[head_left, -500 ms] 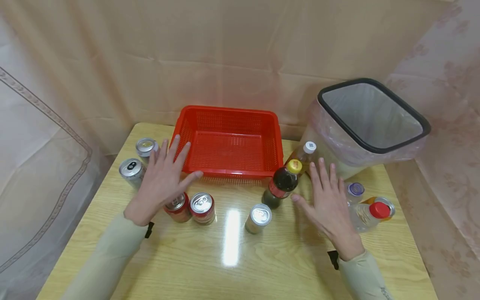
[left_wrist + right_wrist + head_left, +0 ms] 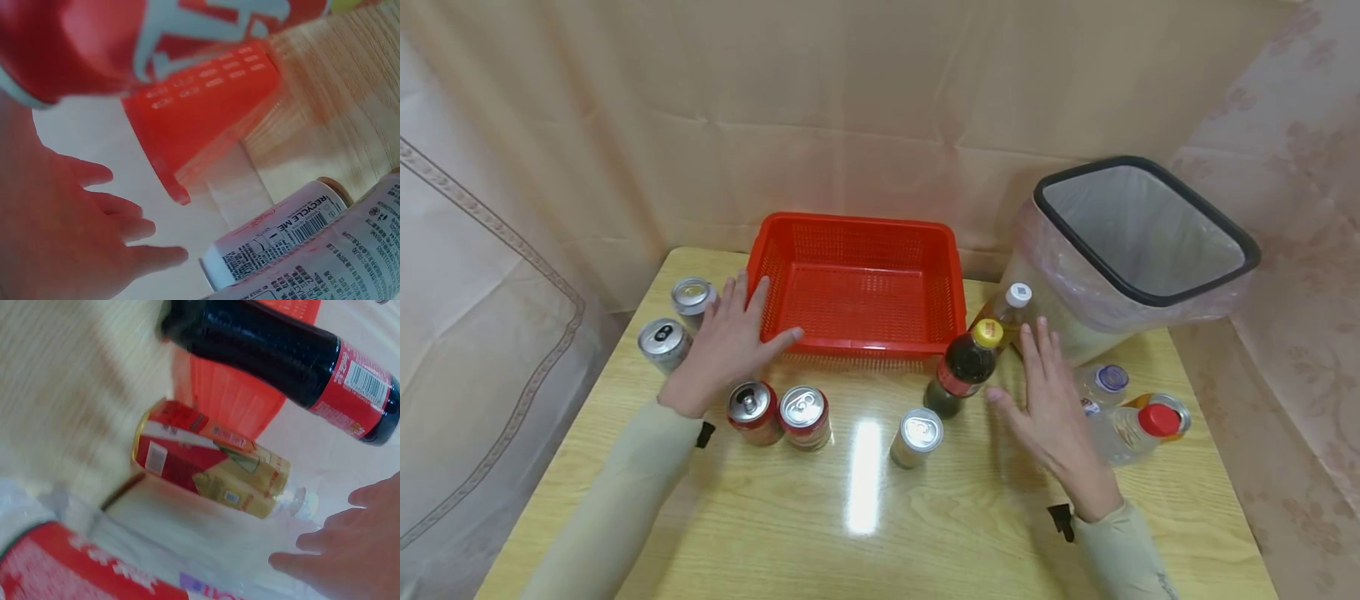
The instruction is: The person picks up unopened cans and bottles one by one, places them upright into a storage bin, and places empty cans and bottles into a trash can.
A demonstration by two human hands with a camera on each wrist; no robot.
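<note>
Just left of the closer right hand (image 2: 1060,425), fingers loosely spread, stands an upright yellow-capped bottle (image 2: 964,372), left hand (image 2: 724,343) spread too.

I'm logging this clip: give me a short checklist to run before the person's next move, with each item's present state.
1. Left hand free: ok, fingers spread, gripping nothing.
2. Right hand free: ok, fingers extended, gripping nothing.
3. Red plastic basket open on top: ok, its bottom shows.
4. Lined trash bin mouth uncovered: ok, no lid on it.
5. Straight path from right hand to basket: not ok, the yellow-capped cola bottle stands between.
6. Silver-white can at the far left drained: cannot tell, its inside is hidden.
</note>
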